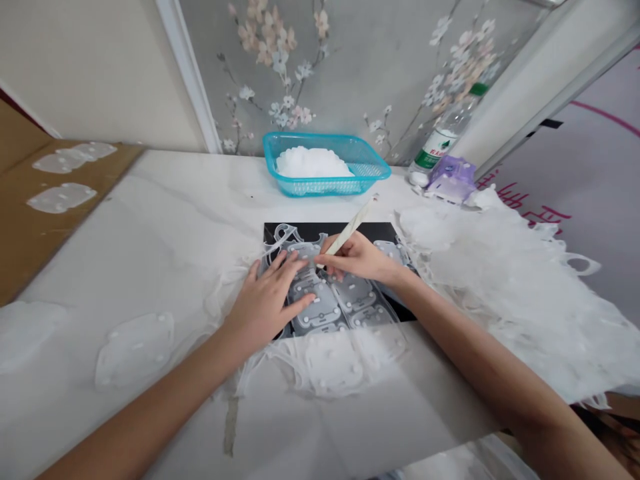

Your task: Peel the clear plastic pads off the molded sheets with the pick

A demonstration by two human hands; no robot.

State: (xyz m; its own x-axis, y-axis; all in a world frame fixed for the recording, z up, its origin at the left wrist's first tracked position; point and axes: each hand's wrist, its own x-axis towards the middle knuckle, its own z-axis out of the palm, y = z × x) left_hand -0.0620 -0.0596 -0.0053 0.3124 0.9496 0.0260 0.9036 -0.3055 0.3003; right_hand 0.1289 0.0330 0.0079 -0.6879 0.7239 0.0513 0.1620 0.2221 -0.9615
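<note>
- Nearest the camera, two bare forearms [187, 383] reach over the white table [190, 200].
- Far left: translucent pieces [61, 198] on a brown board [30, 237].
- Left hand [266, 298]: palm down, fingers spread apart, resting on the molded translucent sheet [320, 308].
- That sheet lies on the black mat [350, 231], overhanging its near edge onto the table.
- Behind the mat, a blue basket [327, 187] holds white pieces [313, 163].
- Right hand [353, 257]: fingers and thumb clamped on a pale slim tool [354, 223], its lower end at the sheet.
- Right: bottle [440, 141], purple packet [453, 177], heap of translucent material [520, 287].
</note>
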